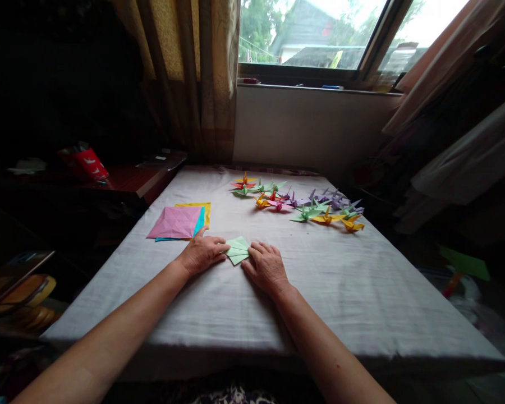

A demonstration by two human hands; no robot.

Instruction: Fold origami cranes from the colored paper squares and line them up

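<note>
Hands (202, 253) on creased green paper (237, 250), wrinkled cloth (320, 275)

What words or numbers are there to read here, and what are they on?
No text here can be read.
Red pack on the side table: white marks, too blurred to read.
Green paper: creases only, no print shows.
Paper stack: plain colours, no print shows.
Cranes: too small to show any print.
</note>
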